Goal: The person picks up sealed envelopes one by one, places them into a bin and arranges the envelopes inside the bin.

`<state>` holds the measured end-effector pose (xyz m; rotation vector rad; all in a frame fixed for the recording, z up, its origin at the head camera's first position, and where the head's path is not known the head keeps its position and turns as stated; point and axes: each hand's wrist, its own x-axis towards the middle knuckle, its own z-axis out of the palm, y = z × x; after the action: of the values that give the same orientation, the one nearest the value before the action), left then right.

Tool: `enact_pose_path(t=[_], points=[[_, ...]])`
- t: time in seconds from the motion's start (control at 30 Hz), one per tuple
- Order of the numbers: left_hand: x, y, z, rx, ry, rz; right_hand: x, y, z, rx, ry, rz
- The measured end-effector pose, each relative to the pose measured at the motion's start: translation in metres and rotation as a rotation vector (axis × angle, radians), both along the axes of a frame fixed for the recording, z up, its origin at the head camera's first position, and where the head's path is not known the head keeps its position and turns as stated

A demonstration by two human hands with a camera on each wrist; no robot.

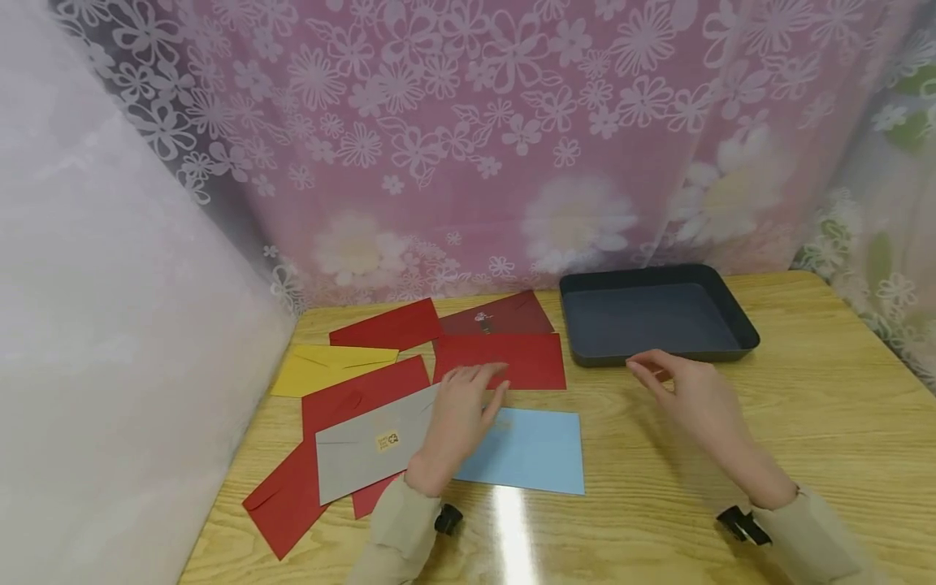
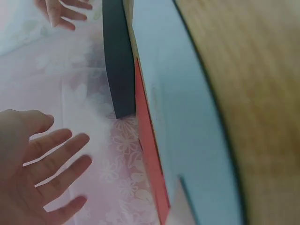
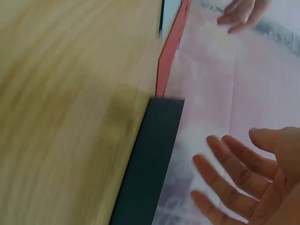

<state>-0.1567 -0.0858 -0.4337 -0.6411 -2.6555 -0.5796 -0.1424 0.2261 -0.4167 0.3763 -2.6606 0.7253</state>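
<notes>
My left hand (image 1: pixel 462 410) hovers over the envelopes with its fingers spread and nothing held, as the left wrist view confirms. Beneath and beside it lie a light blue envelope (image 1: pixel 537 451) and a grey envelope (image 1: pixel 358 463) with a small printed label. Just beyond its fingertips is a red envelope (image 1: pixel 526 357), partly over a dark red one (image 1: pixel 522 317). My right hand (image 1: pixel 695 398) is raised near the front edge of a dark rectangular tray (image 1: pixel 658 357). Its fingers are loosely bent and hold nothing in the right wrist view. No envelope shows inside the tray.
More envelopes overlap on the left of the wooden table (image 1: pixel 826 422): a yellow one (image 1: pixel 307 372) and several red ones, among them one at the lower left (image 1: pixel 285 504). A pink floral curtain (image 1: pixel 453 203) hangs behind, and a white sheet (image 1: pixel 124 325) borders the left side.
</notes>
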Motion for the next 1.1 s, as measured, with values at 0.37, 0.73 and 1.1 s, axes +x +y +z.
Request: enact_pose_path(t=[0.37, 0.73, 1.1], points=[[-0.035, 0.027, 0.017, 0.015, 0.069, 0.031, -0.034, 0.082, 0.002, -0.029, 0.047, -0.14], [-0.069, 0.071, 0.016, -0.049, 0.004, 0.027, -0.059, 0.135, -0.012, 0.105, -0.14, -0.195], [-0.081, 0.103, 0.003, -0.061, -0.328, 0.008, -0.071, 0.146, -0.019, 0.13, -0.408, -0.16]])
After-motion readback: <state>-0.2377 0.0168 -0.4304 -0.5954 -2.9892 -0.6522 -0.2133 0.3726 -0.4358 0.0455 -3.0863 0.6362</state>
